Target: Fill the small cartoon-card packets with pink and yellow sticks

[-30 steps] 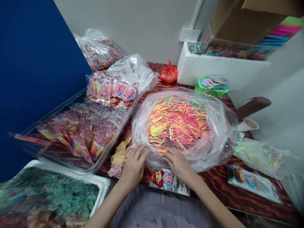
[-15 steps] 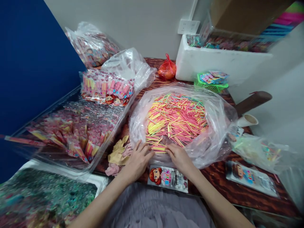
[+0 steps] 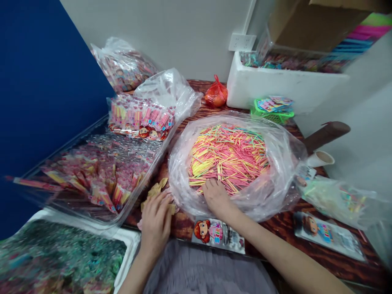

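A big clear plastic bag (image 3: 284, 163) lies open on the wooden table, full of pink, yellow and green sticks (image 3: 229, 153). My right hand (image 3: 216, 196) reaches over the bag's near rim, and its curled fingers touch the sticks at the front of the pile. My left hand (image 3: 156, 218) rests palm down, fingers apart, on a crumpled yellow and pink cloth (image 3: 154, 192) left of the bag. A printed packet with a cartoon girl (image 3: 219, 234) lies at the table edge between my arms.
A clear tray (image 3: 88, 212) of filled stick packets sits at the left, with more bagged packets (image 3: 141, 118) behind it. A white foam box (image 3: 275, 85), a green basket (image 3: 274, 114), a red bag (image 3: 217, 94) and a paper cup (image 3: 321, 158) stand at the back and right. Another packet (image 3: 327, 236) lies at the right.
My left hand has drawn back from the bag's rim onto the cloth. My right hand has moved forward over the rim into the sticks.
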Available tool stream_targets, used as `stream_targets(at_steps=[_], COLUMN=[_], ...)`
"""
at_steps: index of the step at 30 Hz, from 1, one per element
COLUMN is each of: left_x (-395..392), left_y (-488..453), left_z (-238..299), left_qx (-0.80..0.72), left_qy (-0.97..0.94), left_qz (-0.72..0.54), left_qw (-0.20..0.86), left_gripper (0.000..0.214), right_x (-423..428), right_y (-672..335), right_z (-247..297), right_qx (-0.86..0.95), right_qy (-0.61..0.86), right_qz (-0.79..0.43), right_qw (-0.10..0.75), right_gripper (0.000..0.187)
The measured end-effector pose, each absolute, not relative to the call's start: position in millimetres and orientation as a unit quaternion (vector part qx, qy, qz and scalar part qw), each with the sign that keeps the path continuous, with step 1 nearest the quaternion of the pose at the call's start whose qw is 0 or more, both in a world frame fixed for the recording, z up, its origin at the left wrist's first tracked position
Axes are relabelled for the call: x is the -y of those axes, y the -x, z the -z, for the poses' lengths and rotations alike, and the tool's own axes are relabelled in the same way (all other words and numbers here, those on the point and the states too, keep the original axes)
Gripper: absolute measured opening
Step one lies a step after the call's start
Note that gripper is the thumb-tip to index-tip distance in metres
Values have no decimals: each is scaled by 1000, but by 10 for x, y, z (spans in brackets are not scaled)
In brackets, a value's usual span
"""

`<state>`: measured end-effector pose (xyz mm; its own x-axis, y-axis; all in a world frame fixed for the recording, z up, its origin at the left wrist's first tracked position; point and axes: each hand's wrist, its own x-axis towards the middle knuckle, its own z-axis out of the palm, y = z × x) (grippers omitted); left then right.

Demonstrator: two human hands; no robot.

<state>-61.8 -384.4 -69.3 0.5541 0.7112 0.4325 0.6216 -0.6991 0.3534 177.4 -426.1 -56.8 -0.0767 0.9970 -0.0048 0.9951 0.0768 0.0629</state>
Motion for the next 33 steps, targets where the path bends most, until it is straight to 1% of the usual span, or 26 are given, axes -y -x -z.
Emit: stream_targets(at_steps=[3, 5, 7, 9, 12, 14, 16, 17, 18, 20, 22, 26, 30, 33], left_x=[3839, 3871, 3934, 4022, 4172, 4262, 4331, 4359, 4383, 4422, 4456, 4507, 4545, 4551], left_y=[807, 832, 763, 610, 294, 94, -50, -95, -123, -138, -126, -120, -147, -172], left_z=[806, 813, 759, 674, 564, 530, 530, 541, 557, 597, 631, 649, 647, 660], left_qx=[-441, -450, -446, -421, -329, -262, -220, -210, -204, -197, -192, -198, -205, -203], left_qy=[-854, -848, -843, -846, -878, -900, -911, -914, -916, -920, -924, -921, -917, -924], left_qz=[-268, -270, -290, -310, -311, -294, -278, -272, -265, -248, -233, -239, -243, -219], left_qw=[63, 68, 78, 105, 158, 188, 209, 216, 222, 231, 235, 233, 241, 239], left_gripper=[47, 51, 51, 46, 37, 34, 34, 34, 34, 34, 33, 31, 29, 25], right_x=[4264, 4279, 4279, 4253, 4186, 4164, 4187, 4217, 4256, 4343, 4416, 4476, 4514, 4574], right_y=[-1822, -1910, -2035, -2174, -2344, -2397, -2397, -2382, -2362, -2321, -2299, -2316, -2325, -2325], right_z=[606, 610, 604, 597, 594, 610, 652, 683, 718, 781, 814, 788, 744, 738], right_qx=[-732, -713, -662, -585, -460, -398, -361, -353, -352, -362, -371, -388, -419, -421], right_qy=[-681, -697, -725, -740, -704, -658, -620, -609, -604, -605, -608, -610, -591, -606], right_qz=[4, 46, 117, 216, 345, 383, 397, 398, 397, 396, 390, 355, 379, 356], right_qw=[-10, -66, -149, -251, -417, -512, -572, -589, -596, -589, -584, -593, -576, -574], right_gripper=[12, 8, 8, 11, 14, 16, 27, 30, 29, 22, 19, 20, 23, 20])
